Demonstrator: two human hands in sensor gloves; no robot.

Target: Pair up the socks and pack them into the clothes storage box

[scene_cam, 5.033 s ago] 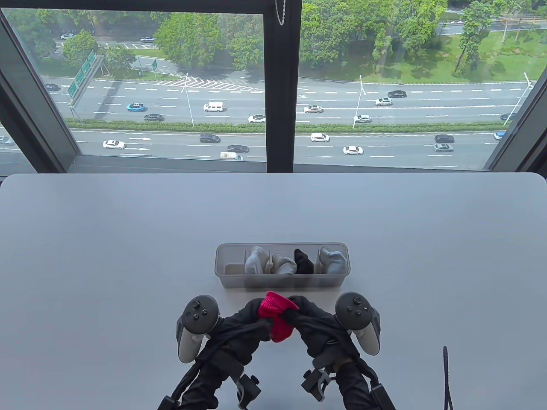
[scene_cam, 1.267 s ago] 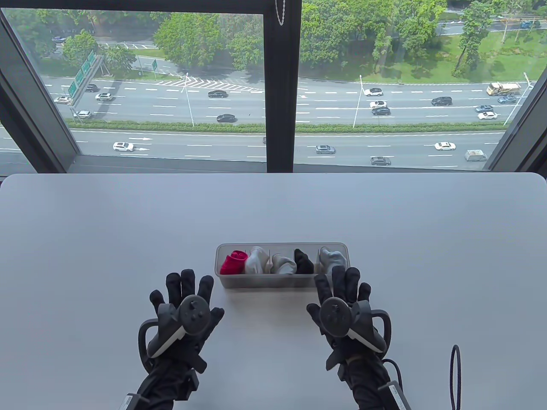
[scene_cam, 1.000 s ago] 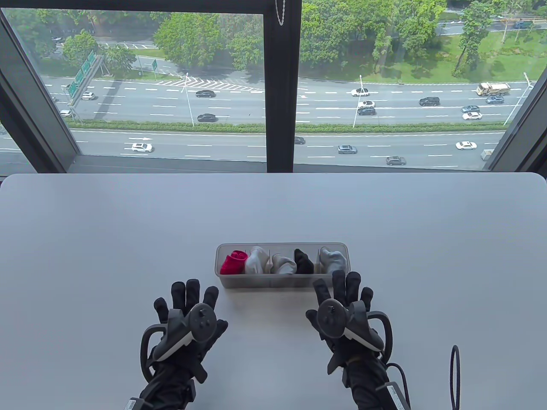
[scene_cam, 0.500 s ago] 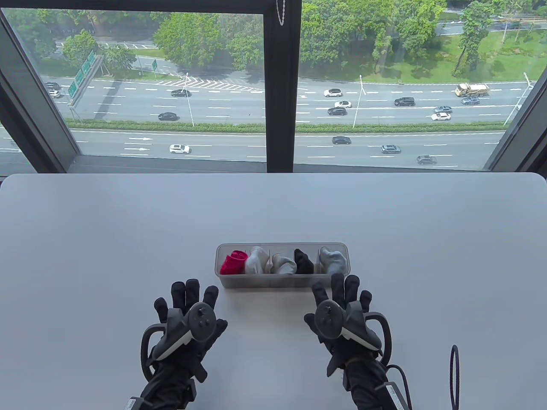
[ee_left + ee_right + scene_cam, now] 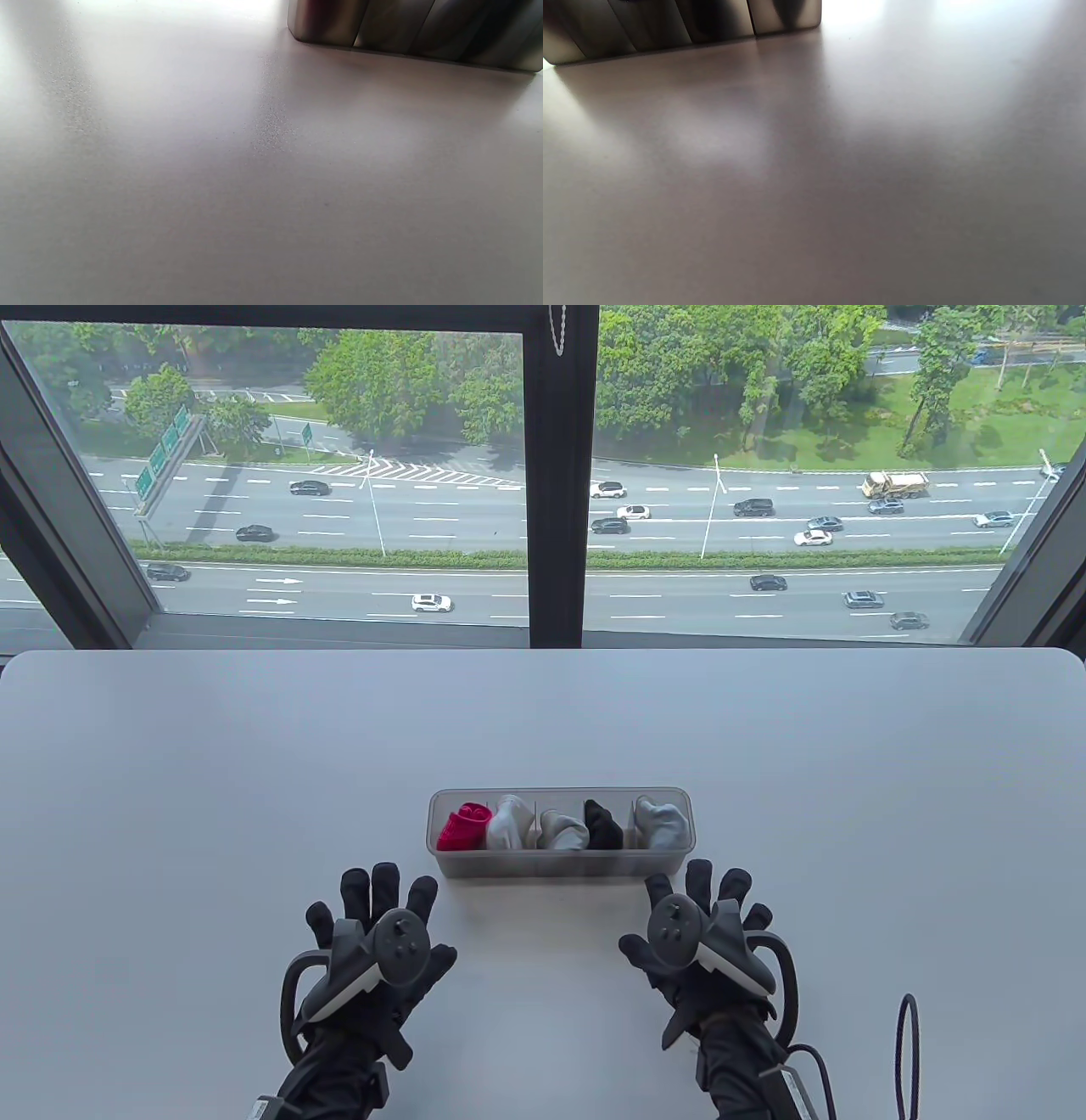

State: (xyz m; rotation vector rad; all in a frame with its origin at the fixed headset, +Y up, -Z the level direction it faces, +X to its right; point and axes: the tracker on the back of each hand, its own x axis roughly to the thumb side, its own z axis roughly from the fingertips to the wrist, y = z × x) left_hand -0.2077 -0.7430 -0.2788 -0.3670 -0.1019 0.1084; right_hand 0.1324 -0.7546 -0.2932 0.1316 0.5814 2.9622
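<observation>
The translucent grey storage box (image 5: 560,865) stands on the white table, divided into compartments. From left to right it holds a red sock roll (image 5: 462,827), two light grey rolls (image 5: 509,823), a black roll (image 5: 604,824) and a grey roll (image 5: 663,821). My left hand (image 5: 373,899) lies flat on the table with fingers spread, just left of the box's near corner. My right hand (image 5: 708,899) lies flat the same way, below the box's right end. Neither hand holds anything. Both wrist views show only the table and the box wall (image 5: 407,29) (image 5: 678,25).
The white table (image 5: 254,763) reaches back to a window sill. A black cable loop (image 5: 908,1052) lies near the front right edge.
Five seconds ago both hands held the red sock roll; it now sits in the box's left compartment. In the last half second my right hand slid slightly right and back from the box.
</observation>
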